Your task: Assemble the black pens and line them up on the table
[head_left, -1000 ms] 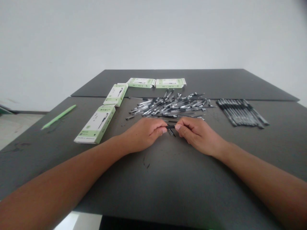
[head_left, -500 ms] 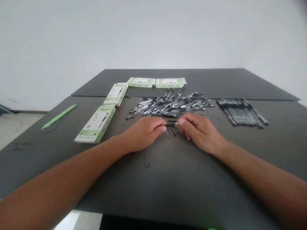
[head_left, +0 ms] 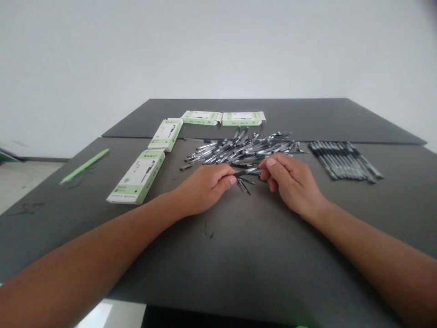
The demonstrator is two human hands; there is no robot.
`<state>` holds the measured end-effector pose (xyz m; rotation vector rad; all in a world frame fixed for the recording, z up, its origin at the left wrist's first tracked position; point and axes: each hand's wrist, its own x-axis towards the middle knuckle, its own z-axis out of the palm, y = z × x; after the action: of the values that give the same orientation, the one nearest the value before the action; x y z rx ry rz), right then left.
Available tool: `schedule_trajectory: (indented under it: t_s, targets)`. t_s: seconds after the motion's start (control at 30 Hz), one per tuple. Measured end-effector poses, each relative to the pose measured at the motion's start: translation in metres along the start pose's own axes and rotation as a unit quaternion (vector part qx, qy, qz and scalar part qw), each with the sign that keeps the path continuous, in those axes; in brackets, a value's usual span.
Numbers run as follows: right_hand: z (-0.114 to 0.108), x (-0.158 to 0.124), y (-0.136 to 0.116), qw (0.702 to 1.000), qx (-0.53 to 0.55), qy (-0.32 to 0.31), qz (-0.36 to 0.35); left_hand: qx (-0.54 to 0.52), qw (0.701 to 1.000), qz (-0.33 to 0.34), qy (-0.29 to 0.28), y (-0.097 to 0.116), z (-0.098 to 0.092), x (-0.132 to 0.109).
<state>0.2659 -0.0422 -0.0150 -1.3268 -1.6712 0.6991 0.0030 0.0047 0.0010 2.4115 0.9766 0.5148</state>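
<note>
Both my hands rest on a dark table point(head_left: 239, 255) and meet at its middle. My left hand point(head_left: 208, 187) is closed, pinching one end of a black pen point(head_left: 247, 172). My right hand point(head_left: 290, 182) is closed on the pen's other end, its fingers curled round the barrel. A couple of small black pen parts point(head_left: 244, 187) lie on the table just below the held pen. Right behind my hands lies a loose heap of several black pens point(head_left: 242, 148).
A neat row of several black pens point(head_left: 343, 159) lies at the right. Several white-and-green boxes lie flat at the left and back: point(head_left: 136, 176), point(head_left: 165, 134), point(head_left: 201, 117), point(head_left: 243, 118). A light green pen point(head_left: 84, 166) lies near the left edge.
My right hand has drawn away to the right and slightly up, so more of the pen now shows between the two hands. My left hand has stayed nearly in place.
</note>
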Motion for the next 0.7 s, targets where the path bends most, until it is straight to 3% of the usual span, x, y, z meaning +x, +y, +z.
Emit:
schedule_trajectory:
  t_s: [0.2,0.33,0.4,0.57,0.7]
  targets:
    - [0.0,0.001,-0.003,0.996,-0.064,-0.031,-0.057,-0.048,0.996,-0.055,0.043,0.0,0.001,0.001]
    - [0.0,0.0,-0.006,0.963,-0.119,-0.163,-0.178,-0.05,0.996,-0.052,0.045,0.001,0.001,0.002]
    - [0.0,-0.001,-0.008,0.941,-0.149,-0.221,-0.207,-0.052,0.996,-0.055,0.042,0.001,0.001,0.002]
    - [0.001,-0.004,-0.013,0.916,-0.243,-0.258,-0.188,-0.049,0.997,-0.052,0.037,0.0,0.002,0.002]
    - [0.001,-0.001,-0.01,0.923,-0.236,-0.248,-0.178,-0.046,0.997,-0.049,0.04,0.0,0.003,0.002]
